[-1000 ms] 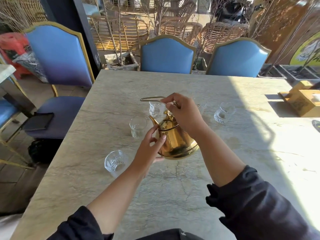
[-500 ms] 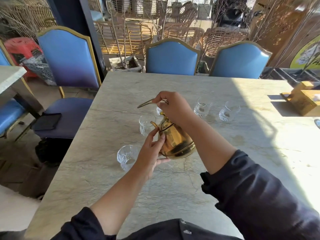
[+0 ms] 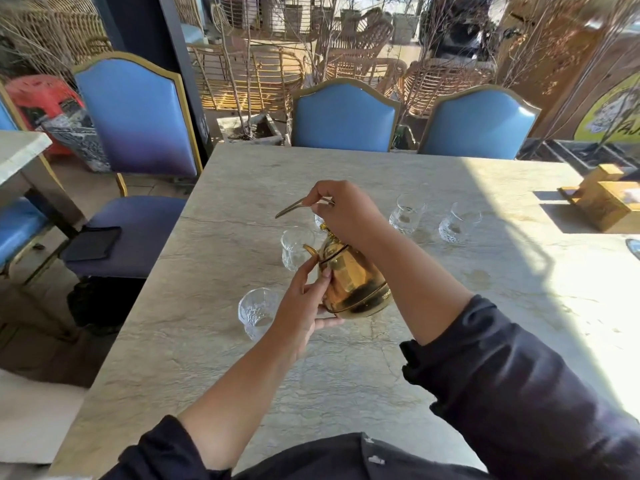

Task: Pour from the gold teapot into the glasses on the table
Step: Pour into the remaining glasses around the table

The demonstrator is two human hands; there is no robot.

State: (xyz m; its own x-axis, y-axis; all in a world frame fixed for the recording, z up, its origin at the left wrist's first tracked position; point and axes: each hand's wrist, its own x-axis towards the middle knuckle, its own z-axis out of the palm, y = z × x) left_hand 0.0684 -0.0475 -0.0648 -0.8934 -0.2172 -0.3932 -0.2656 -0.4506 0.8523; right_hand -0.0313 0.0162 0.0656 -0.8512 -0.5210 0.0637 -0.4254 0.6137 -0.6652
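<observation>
The gold teapot (image 3: 353, 282) hangs above the marble table (image 3: 346, 358), tipped left, its spout over an empty clear glass (image 3: 294, 249). My right hand (image 3: 346, 213) is closed on the thin metal handle (image 3: 294, 207) above the pot. My left hand (image 3: 301, 310) presses its fingers against the pot's lower left side. Another glass (image 3: 256, 311) stands just left of my left hand. Two more glasses (image 3: 405, 213) (image 3: 457, 223) stand to the right. A further glass is mostly hidden behind my right hand.
Blue chairs with gold trim (image 3: 343, 116) (image 3: 478, 123) line the far edge, another (image 3: 138, 133) stands at the left with a black pouch (image 3: 93, 242) on its seat. A wooden holder (image 3: 606, 199) sits at the table's right edge.
The teapot has tipped further left toward the middle glass while both hands keep their hold. The view has shifted a little to the left.
</observation>
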